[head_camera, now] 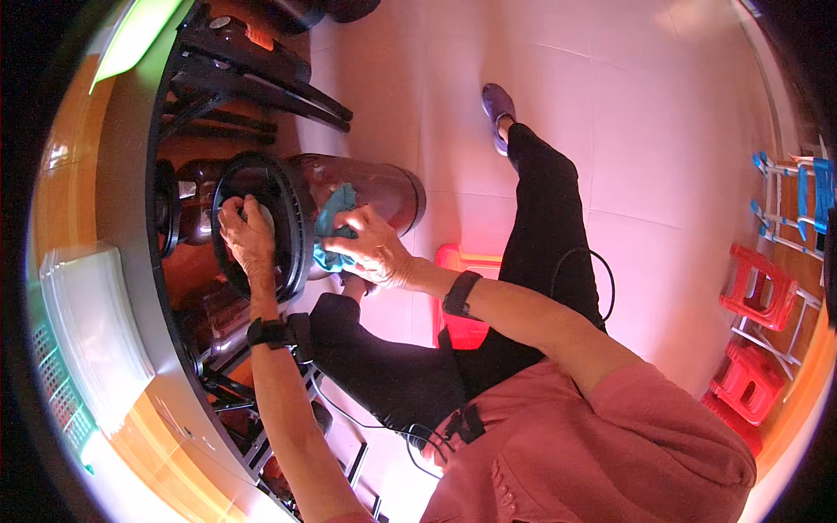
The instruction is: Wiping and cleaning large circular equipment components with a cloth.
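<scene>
A large dark-brown jar [386, 186] with a wide, round black lid [299, 222] stands beside the counter. My left hand [248, 238] reaches onto the top of the lid, its fingers curled around the middle, where a small pale patch shows beside them. What the fingertips grip is partly hidden by the hand. A crumpled teal cloth [335, 202] is bunched in my right hand [373, 252], which presses it to the jar's side just below the lid.
The counter's grey edge [131, 196] runs along the left, with a stack of clear plastic [98, 327] and a green basket [59, 379] on it. Black metal legs [274, 85] jut out farther up. A red plastic container [471, 261] sits by my legs; red stools [762, 287] line the right.
</scene>
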Demonstrator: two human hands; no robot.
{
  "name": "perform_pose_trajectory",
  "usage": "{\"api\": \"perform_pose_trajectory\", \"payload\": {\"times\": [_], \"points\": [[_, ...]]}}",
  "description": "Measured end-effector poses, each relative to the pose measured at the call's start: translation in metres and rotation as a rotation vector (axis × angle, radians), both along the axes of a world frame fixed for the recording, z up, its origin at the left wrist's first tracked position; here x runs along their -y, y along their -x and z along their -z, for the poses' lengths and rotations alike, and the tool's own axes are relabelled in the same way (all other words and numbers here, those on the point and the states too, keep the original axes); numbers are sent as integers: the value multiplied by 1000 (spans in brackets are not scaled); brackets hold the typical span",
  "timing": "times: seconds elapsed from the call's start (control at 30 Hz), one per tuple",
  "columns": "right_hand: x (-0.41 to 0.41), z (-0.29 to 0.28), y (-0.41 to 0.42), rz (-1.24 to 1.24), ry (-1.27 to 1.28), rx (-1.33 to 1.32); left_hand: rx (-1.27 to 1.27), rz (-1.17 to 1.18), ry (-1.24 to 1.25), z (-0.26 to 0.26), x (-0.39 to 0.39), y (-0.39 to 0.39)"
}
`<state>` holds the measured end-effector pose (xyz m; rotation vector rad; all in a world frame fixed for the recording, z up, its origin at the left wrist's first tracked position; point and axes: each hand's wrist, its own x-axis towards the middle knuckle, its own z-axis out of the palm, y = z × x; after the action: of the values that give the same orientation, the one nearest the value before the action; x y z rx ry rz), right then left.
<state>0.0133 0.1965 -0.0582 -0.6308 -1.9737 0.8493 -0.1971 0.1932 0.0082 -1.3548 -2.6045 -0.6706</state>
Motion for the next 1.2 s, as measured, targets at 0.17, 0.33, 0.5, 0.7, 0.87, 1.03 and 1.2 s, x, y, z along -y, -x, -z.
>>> {"api": "perform_pose_trajectory", "payload": {"times": [0.17, 0.33, 0.5, 0.7, 0.87, 1.03, 1.2], "points": [[6, 14, -16, -93, 154, -94, -1, 48, -21, -3, 5, -8], [13, 62, -33, -45, 553, -88, -84, 26, 18, 9, 13, 0], [-7, 53, -38, 271, 825, -15, -15, -19, 8, -1, 17, -14], [-56, -20, 5, 70, 370, -82, -110, 153, 17, 10, 17, -7], [-67, 0, 20, 112, 433, -89, 37, 97, -59, -10, 13, -26], [-50, 52, 18, 161, 687, -56, 78, 147, -62, -17, 28, -19], [-32, 106, -13, 185, 982, 373, 73, 222, -90, -13, 51, -17]]}}
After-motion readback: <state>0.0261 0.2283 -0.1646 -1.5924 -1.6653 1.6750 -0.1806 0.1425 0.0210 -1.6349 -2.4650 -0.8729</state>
